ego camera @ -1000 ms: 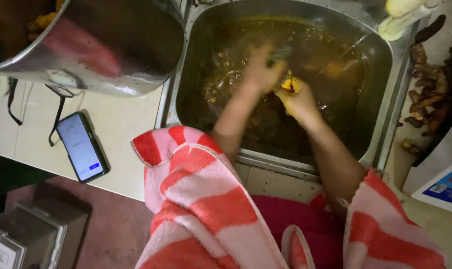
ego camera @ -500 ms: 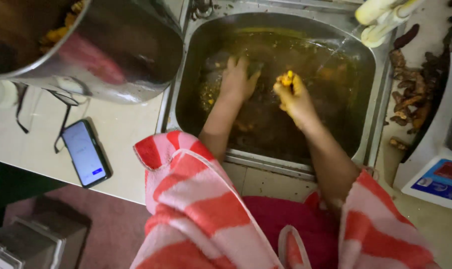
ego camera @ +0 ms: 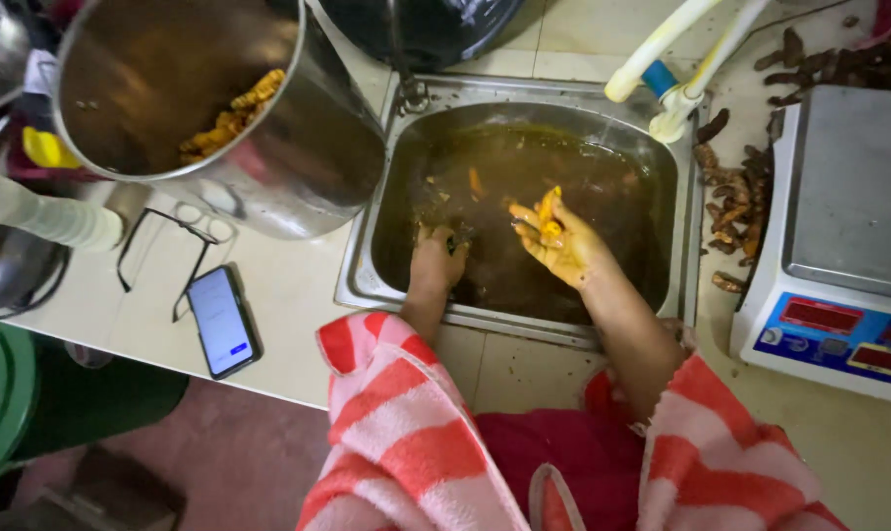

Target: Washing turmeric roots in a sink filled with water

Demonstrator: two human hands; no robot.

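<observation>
Sink is my landmark: a steel basin full of murky brown water. I see the right hand raised just above that water near the basin's middle, palm up, fingers loosely curled around 1 yellow-orange turmeric piece. The left hand dips into the water at the sink's near-left corner; its fingers are under the surface, so I cannot tell their spread. Left of the sink stands a big steel pot holding more yellow pieces, with a phone nearer me. Right of the sink lie dark roots beside a scale.
</observation>
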